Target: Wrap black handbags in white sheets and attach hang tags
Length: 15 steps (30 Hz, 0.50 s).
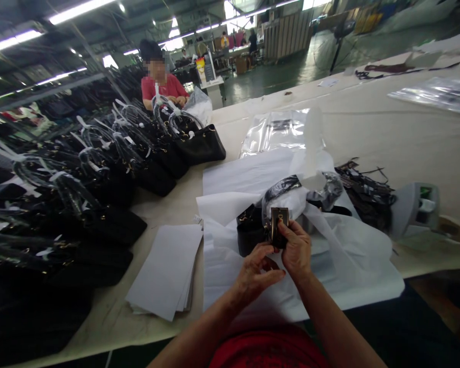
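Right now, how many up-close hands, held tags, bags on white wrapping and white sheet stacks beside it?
Left hand and right hand: 2
Held dark tag: 1
Black bag on white wrapping: 1
White sheet stack: 1
Total: 5

Right hand point(296, 249) pinches while left hand point(253, 273) half-curls

Glare Is Cutting Through Dimness

Ceiling tubes point(82, 10) are glowing overhead and windows point(230, 10) are burning out white. Clear plastic point(278, 135) is throwing glare, while the black bags point(115, 225) are sinking into shadow. The view is stretching toward its edges; the background is blurring.
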### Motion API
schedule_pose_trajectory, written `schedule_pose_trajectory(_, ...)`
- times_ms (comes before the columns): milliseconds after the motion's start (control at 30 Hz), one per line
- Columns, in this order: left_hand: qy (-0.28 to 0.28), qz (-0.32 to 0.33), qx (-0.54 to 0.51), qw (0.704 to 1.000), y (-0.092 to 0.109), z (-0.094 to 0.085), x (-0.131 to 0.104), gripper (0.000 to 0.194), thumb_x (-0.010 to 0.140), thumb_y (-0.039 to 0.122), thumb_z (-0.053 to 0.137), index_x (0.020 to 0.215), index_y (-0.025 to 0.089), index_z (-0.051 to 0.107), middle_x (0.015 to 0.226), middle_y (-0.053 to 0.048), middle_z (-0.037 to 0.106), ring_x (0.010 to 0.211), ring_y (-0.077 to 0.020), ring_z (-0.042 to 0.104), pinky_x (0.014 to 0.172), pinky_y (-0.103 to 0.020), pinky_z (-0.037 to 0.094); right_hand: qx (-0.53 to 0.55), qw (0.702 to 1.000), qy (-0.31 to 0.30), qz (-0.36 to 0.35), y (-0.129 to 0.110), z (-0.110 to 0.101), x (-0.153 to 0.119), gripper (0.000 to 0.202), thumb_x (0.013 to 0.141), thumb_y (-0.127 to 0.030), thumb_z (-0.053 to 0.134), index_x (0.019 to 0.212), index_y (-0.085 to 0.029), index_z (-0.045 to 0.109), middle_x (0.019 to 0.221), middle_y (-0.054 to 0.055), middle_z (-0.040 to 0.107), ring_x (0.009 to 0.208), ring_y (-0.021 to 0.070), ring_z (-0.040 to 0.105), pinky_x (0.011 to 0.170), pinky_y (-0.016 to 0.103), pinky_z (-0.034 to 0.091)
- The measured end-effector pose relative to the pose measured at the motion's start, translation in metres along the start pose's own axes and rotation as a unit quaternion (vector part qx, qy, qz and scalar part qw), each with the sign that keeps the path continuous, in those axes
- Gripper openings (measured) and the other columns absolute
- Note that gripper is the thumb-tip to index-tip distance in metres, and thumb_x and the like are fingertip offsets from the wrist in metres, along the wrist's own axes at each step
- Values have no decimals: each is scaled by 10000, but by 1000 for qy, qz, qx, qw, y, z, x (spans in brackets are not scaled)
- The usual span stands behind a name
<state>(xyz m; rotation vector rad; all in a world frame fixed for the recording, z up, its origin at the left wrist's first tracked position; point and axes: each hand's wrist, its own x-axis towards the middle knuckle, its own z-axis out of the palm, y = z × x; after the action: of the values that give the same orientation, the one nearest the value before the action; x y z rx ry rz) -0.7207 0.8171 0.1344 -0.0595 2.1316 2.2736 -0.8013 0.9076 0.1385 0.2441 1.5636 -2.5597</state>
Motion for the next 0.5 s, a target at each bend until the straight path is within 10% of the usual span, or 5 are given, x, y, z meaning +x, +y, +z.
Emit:
schedule_pose_trajectory(200,3,-23,-88,996,3,2,10,478,575,267,751,1036,197,647,1228,-77,435,738,-113,539,591,-246,473,-40,998,-34,-42,-3,7,10,314,664,-492,654,698,-189,583,570,-47,527,513,105,449,471,229,346)
schedule_pose_trajectory(500,-8,-1,-104,995,2,1,12,414,644,283,698,1052,219,677,1180,-77,540,865,-168,513,720,-285,465,-250,931,18,-267,22,-48,-28,181,831,-358,552,919,-201,562,918,48,560,802,169,544,718,323,469)
